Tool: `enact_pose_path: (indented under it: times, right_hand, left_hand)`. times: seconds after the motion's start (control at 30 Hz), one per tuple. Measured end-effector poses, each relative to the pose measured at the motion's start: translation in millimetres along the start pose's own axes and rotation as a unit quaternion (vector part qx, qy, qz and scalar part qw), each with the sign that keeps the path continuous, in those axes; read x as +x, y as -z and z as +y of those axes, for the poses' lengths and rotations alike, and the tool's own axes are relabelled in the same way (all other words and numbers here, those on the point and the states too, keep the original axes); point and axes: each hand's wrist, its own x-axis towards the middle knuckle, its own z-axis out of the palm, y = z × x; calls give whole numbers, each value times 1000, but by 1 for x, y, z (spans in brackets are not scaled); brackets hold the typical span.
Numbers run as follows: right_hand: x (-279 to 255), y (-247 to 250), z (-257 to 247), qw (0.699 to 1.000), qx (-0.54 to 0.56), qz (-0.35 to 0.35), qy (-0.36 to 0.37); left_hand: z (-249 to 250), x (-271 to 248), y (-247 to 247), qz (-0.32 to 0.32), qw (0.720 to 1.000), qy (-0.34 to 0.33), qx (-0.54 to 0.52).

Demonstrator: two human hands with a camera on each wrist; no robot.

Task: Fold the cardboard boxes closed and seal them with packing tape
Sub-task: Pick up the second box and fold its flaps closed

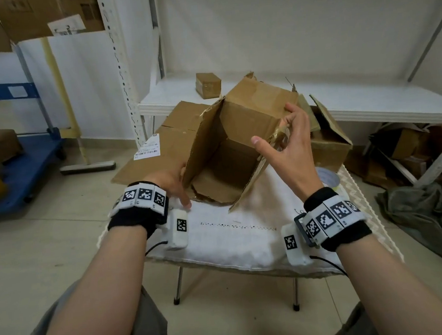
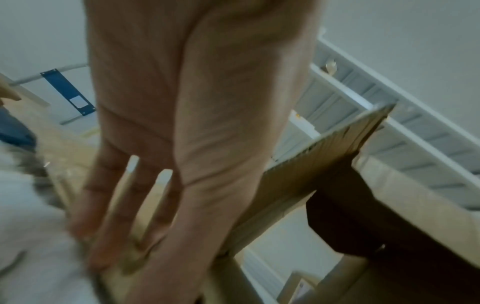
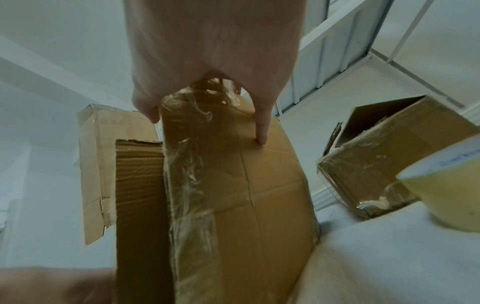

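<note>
A worn cardboard box lies tipped on the white-clothed table, its open mouth and loose flaps facing me. My left hand is at the lower left flap, fingers straight and hidden behind it. In the left wrist view those straight fingers lie spread against cardboard beside the flap edge. My right hand straddles the box's right wall, thumb on the mouth side, fingers on the outer face. The right wrist view shows a fingertip pressing the taped outer wall. A roll of tape stands behind my right wrist.
A second open box sits just right of the first. Flattened cardboard with a label lies behind on the left. A small sealed box rests on the white shelf. A blue cart stands on the floor at the left.
</note>
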Motion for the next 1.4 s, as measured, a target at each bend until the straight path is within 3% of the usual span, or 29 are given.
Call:
enact_pose_path:
  times: [0.27,0.4,0.63,0.9,1.1,1.27,1.4]
  right_hand:
    - [-3,-3,-2,1000,16,-1,24]
    - [-2,-4,-3,998,-31,-14,54]
    - [3,-8,-4,995,-47,-35,78]
    - [11,-18,-4,997,-55,44,41]
    - [16,-23,2,987,-113,115,13]
    - [16,-29,-4,987,-119,110,-1]
    - [14,-30,-8,988,-116,101,14]
  left_hand:
    - [-2,22,-25,114,991,-68,3]
    - [2,30,-27,162,985,-62,-19]
    - [28,35,-38,286,946,-134,-71]
    - [31,46,-37,259,943,-187,-92]
    - [31,40,-36,274,921,-240,-140]
    - [41,39,-42,305,901,-285,-113]
    - [53,40,-53,317,905,-267,-98]
